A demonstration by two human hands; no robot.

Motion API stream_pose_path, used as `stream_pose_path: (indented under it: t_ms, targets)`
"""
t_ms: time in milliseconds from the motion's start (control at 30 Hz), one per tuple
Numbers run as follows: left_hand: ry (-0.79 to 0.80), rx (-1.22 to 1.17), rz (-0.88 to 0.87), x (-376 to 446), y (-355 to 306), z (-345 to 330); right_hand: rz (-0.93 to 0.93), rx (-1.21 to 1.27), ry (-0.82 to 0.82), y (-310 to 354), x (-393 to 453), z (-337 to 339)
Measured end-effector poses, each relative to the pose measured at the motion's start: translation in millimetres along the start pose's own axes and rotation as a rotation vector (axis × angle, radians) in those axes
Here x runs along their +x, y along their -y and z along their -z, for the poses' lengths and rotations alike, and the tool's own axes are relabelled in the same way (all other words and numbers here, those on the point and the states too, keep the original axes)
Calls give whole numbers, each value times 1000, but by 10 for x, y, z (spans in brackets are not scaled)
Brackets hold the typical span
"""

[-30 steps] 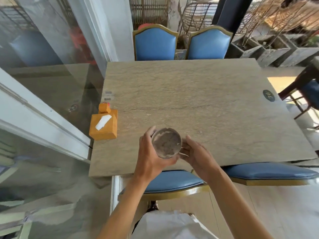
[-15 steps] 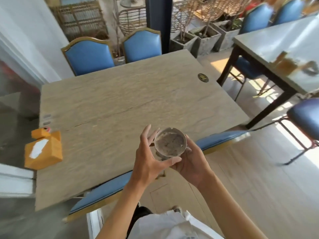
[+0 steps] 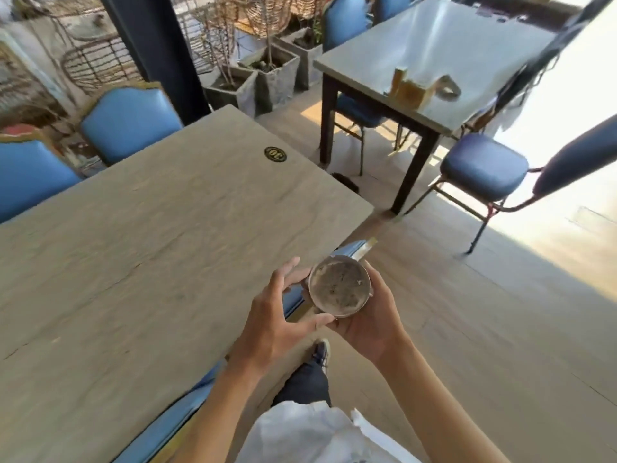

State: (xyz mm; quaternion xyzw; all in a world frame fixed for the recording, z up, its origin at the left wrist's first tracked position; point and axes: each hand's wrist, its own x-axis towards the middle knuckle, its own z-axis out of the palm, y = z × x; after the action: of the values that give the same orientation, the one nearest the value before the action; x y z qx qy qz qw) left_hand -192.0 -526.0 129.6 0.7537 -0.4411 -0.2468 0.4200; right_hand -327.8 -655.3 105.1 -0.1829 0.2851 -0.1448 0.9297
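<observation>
A round metal ashtray with grey ash in it is carried in front of me, off the right edge of the stone-topped table. My right hand cups it from below and from the right, fingers curled round its rim. My left hand is at its left side, thumb touching the lower rim, fingers spread beside it.
Blue padded chairs stand around the table, one tucked under its near edge. A second table with an orange box and another ashtray stands at the back right, a blue chair beside it. Concrete planters stand behind.
My view has swung to the right, away from the window and the orange tissue box. The ashtray has left the tabletop and is carried to the right past the table's edge in both hands.
</observation>
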Motion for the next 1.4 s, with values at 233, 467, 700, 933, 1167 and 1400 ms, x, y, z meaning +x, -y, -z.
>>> stream_pose_path:
  t_ms: [233, 467, 700, 933, 1167, 1400]
  targets:
    - [138, 26, -45, 1016, -35, -423, 71, 43, -129, 908, 253, 510]
    - [230, 91, -56, 2086, 17, -844, 118, 93, -279, 1883, 582, 934]
    - [358, 243, -116, 2952, 31, -1176, 134, 140, -386, 2625, 868, 1260]
    - [362, 328, -68, 3538, 45, -1488, 73, 143, -370, 3273, 1264, 1594]
    - [311, 358, 83, 4111, -134, -2066, -15, 71, -311, 4195, 1801, 1982]
    - [239, 305, 254, 4664, -439, -2643, -141, -51, -256, 5166, 2300, 2294]
